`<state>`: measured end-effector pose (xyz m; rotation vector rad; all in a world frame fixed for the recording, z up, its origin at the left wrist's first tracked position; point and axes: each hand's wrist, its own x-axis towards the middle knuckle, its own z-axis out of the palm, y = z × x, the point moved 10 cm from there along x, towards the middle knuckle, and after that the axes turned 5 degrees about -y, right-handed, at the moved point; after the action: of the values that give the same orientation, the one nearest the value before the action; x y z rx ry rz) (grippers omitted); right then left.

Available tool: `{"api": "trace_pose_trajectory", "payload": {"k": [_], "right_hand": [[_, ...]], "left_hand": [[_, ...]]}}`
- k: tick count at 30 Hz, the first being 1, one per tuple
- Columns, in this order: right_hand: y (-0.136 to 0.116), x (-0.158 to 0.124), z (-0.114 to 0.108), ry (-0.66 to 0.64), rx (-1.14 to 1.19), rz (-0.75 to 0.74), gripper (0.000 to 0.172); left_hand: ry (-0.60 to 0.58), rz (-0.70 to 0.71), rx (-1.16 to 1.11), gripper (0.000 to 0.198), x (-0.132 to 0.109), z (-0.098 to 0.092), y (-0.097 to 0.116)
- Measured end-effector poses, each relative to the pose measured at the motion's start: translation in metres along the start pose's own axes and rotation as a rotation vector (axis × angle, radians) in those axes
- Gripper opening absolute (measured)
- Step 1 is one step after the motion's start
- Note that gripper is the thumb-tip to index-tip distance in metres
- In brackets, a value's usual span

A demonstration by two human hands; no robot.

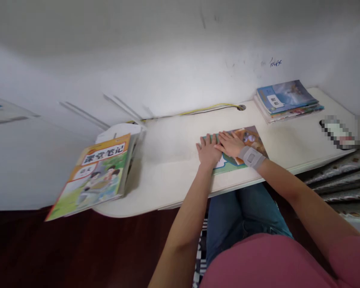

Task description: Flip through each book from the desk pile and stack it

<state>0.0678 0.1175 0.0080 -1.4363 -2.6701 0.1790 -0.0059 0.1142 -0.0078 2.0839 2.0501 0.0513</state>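
A thin book with a green and brown picture cover lies flat on the white desk, close to its front edge. My left hand rests palm down on the book's left part, fingers spread. Beside it, my right hand presses flat on the middle of the cover, its fingertips near the left thumb. A grey band goes round my right wrist. Both hands cover much of the cover picture, and neither grips anything.
At the left end of the desk, a stack of books juts past the edge. Another stack of books sits at the back right, with a phone, partly blurred out, in front. A yellow cable runs along the wall into a desk hole.
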Motion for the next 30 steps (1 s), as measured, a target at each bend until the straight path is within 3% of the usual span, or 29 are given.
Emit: {"api": "trace_pose_trajectory", "payload": {"k": [3, 8, 11, 17, 20, 23, 26, 30], "right_hand": [[0.011, 0.004, 0.007, -0.028, 0.002, -0.021, 0.067], [0.076, -0.019, 0.000, -0.029, -0.018, 0.120, 0.067], [0.098, -0.031, -0.007, -0.002, -0.040, 0.166, 0.063], [0.098, -0.031, -0.016, 0.049, -0.069, 0.139, 0.053], [0.096, -0.029, -0.019, 0.059, -0.070, 0.111, 0.048], [0.098, -0.028, -0.023, 0.078, -0.066, 0.095, 0.044], [0.099, -0.028, -0.025, 0.116, -0.053, 0.086, 0.042], [0.099, -0.029, -0.026, 0.153, -0.029, 0.076, 0.042]], "left_hand": [[0.016, 0.010, 0.005, 0.063, 0.002, -0.001, -0.005], [0.049, 0.056, -0.002, 0.059, 0.004, -0.004, -0.011], [0.078, 0.025, -0.040, 0.058, 0.003, -0.008, -0.017], [0.209, -0.067, -0.232, 0.055, 0.001, -0.016, -0.037], [0.305, -0.047, -0.523, 0.049, 0.003, -0.023, -0.052], [0.356, -0.130, -0.859, 0.051, 0.008, -0.027, -0.077], [0.202, -0.074, -1.049, 0.063, 0.027, -0.029, -0.079], [-0.075, 0.128, -1.033, 0.079, 0.050, -0.034, -0.065]]}}
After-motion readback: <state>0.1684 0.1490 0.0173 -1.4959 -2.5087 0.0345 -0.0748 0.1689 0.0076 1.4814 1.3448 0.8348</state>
